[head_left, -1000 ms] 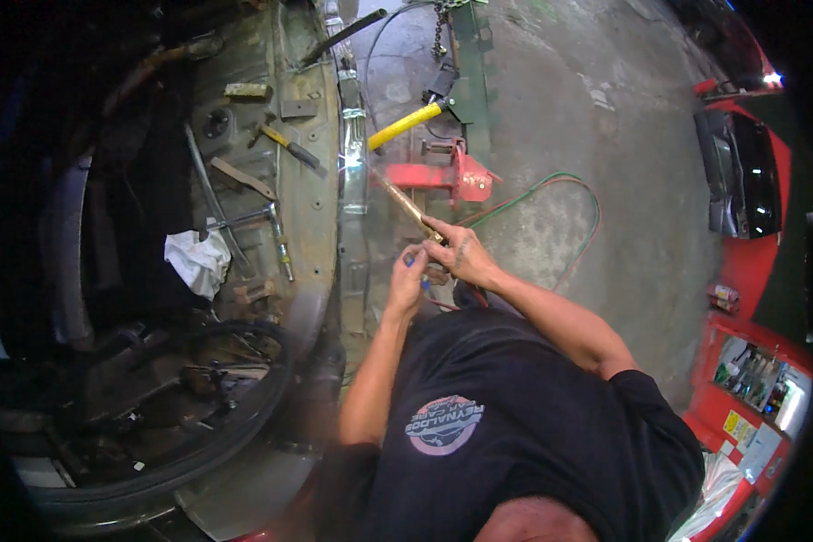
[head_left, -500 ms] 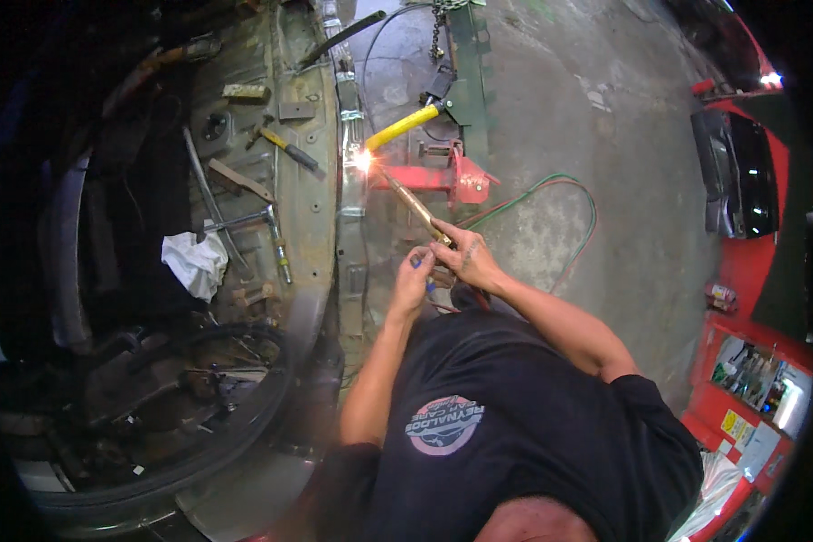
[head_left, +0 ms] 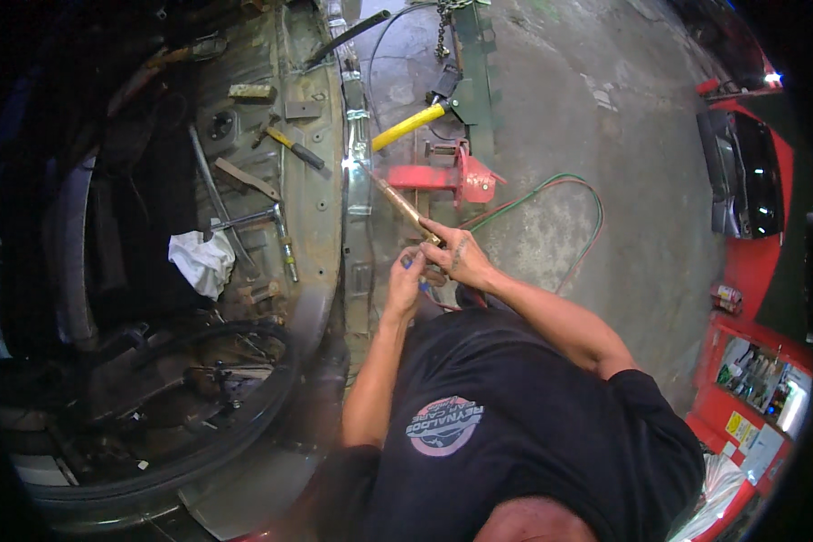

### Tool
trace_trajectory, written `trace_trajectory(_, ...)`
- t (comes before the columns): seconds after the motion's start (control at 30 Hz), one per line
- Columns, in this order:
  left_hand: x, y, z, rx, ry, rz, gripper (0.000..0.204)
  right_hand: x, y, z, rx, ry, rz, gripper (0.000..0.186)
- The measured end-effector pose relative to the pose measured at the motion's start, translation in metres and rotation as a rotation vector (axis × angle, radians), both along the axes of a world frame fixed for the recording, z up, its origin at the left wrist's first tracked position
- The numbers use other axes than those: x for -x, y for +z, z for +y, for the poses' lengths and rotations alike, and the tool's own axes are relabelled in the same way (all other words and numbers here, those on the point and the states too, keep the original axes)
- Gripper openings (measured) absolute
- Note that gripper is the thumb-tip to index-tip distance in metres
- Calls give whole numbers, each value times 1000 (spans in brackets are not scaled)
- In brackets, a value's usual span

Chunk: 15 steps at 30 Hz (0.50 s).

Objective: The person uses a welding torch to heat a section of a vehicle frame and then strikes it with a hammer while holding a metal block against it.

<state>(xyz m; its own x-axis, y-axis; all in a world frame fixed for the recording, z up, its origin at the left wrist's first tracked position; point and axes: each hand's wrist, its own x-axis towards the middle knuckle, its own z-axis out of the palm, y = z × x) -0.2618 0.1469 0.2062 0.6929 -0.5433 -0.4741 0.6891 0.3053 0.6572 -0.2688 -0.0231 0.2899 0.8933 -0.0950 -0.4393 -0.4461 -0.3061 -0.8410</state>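
Vs. prev. frame, far L is unchanged bar a slight shift of view: black curved trim (head_left: 291, 379) is seen at lower L; white rag (head_left: 200, 264) is left bunched nr long metal bar (head_left: 208, 176); yellowish block (head_left: 251, 93), flat tan strip (head_left: 247, 178), socket wrench (head_left: 286, 244) & yellow/black-handled hammer (head_left: 296, 149) are spread on worn floor pan (head_left: 309, 203).

At metal sill (head_left: 359, 194), R of pan, the orange sparking glare of ½ sec ago has been cut to a small white spot (head_left: 349, 163). Brass torch (head_left: 402, 206) is held slanting up-L, tip kept nr that spot, angle approx. same as before.

L hand (head_left: 406, 278) is curled at torch's rear, a blue part half hidden by its fingers; can't be told if torch is gripped there. R hand (head_left: 461, 253) is wrapped round torch body; both hands are kept close together.

Space nr tip is crowded by yellow bar (head_left: 408, 126) above & red clamp arm (head_left: 425, 178) just R.

Further R, green post (head_left: 475, 99) is seen, then green & red hoses (head_left: 598, 203) looped on concrete floor (head_left: 641, 262). Far R: dark glossy panel (head_left: 745, 176), w/ red cabinet (head_left: 709, 411) below.
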Motion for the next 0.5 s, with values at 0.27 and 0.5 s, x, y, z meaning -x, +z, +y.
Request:
trace_trajectory(0.27,6,-6,-16,-3,-83,45,28,20,-22,-14,84,-59,-70,63)
trace_trajectory(0.5,9,-16,-20,40,-97,27,31,22,-25,-19,74,-56,-45,60)
